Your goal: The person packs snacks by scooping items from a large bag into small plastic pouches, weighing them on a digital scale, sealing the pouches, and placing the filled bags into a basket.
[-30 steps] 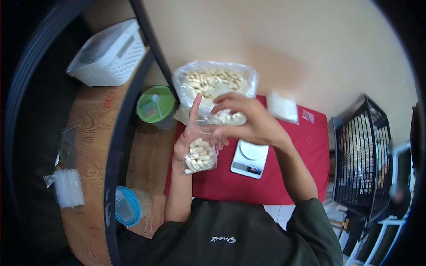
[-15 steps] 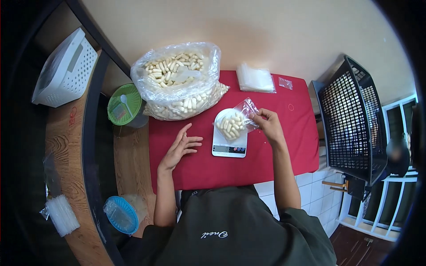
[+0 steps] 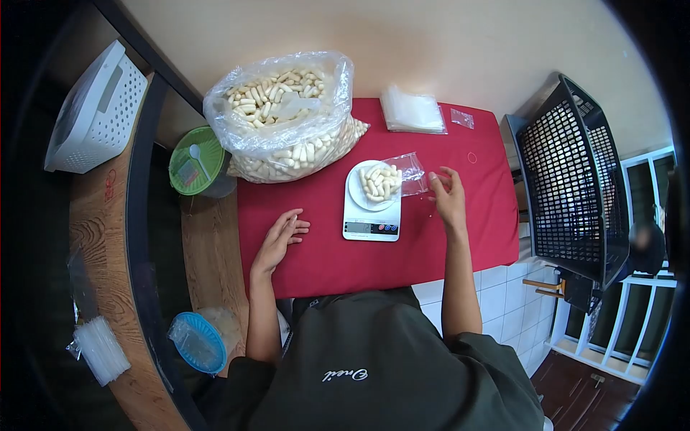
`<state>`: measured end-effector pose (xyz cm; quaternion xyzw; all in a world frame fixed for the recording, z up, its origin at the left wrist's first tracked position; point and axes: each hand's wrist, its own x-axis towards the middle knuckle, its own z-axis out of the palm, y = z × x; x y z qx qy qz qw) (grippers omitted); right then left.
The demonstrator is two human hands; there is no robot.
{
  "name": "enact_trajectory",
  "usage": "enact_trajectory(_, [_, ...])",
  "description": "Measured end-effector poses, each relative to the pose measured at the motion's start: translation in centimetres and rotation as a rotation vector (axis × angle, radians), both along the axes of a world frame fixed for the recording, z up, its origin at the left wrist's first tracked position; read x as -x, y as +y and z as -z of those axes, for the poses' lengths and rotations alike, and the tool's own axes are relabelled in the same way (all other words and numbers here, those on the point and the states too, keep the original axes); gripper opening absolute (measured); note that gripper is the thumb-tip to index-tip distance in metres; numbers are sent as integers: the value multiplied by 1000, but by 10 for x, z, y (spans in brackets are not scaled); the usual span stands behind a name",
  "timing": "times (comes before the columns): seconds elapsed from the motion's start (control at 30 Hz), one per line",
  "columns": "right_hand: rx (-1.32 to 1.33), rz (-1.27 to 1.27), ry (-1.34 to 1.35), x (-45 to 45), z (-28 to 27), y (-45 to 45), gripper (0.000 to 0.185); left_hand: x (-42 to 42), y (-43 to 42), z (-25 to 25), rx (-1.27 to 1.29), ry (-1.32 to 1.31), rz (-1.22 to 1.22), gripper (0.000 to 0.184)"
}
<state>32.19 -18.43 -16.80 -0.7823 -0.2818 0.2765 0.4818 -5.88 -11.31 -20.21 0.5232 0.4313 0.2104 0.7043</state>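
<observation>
Nearest me, the left hand [image 3: 279,241] sits at eight o'clock from the white scale [image 3: 370,218], holding nothing, fingers loosely curled above the red tablecloth [image 3: 323,266] and less spread than half a second ago. I can't read the scale's display [image 3: 358,228]. On its round plate [image 3: 355,195] lies the clear bag [image 3: 381,181] of pale, finger-shaped pieces, its unfilled end stretching past the rim toward two o'clock. Half a second ago I had the right hand [image 3: 449,201] pinching that end; now it has let go and waits at three o'clock, fingers parted and empty, just beside the plastic. Farther out, the big bag [image 3: 302,154] of pieces stands at ten to eleven o'clock with a translucent scoop [image 3: 293,107] inside, unchanged, and the stack of clear bags [image 3: 413,113] lies at one o'clock.
</observation>
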Motion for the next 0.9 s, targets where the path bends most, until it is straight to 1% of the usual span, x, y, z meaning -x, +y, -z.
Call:
enact_trajectory(0.07, [-3, 29, 44, -8, -1, -8, 49, 2, -3, 4, -6, 4, -15, 48])
enact_trajectory(0.13, [-3, 64, 108, -9, -11, -15, 46, 3, -4, 8, 42, -65, -90, 43])
enact_trajectory(0.23, [3, 82, 157, -10, -14, -23, 43, 4, -5, 13, 60, -103, -123, 41])
enact_trajectory(0.43, [5, 46, 213, -9, -9, -23, 37, 3, -4, 13, 64, -85, -132, 40])
enact_trajectory(0.57, [38, 34, 247, -3, -12, -19, 38, 2, -5, 12, 54, -85, -134, 41])
enact_trajectory(0.67, [92, 51, 322, 0, -11, -18, 40, 1, -6, 12, 49, -81, -144, 41])
enact_trajectory(0.73, [85, 40, 421, 1, -2, -18, 42, 2, -6, 15, 51, -81, -148, 40])
enact_trajectory(0.77, [85, 39, 421, 1, 3, -18, 42, 2, -6, 17, 50, -81, -150, 40])
enact_trajectory(0.83, [73, 19, 555, 0, 11, -18, 42, 1, -7, 15, 37, -69, -146, 39])
enact_trajectory(0.9, [65, 22, 568, 2, 16, -18, 42, 0, -7, 13, 33, -60, -145, 38])
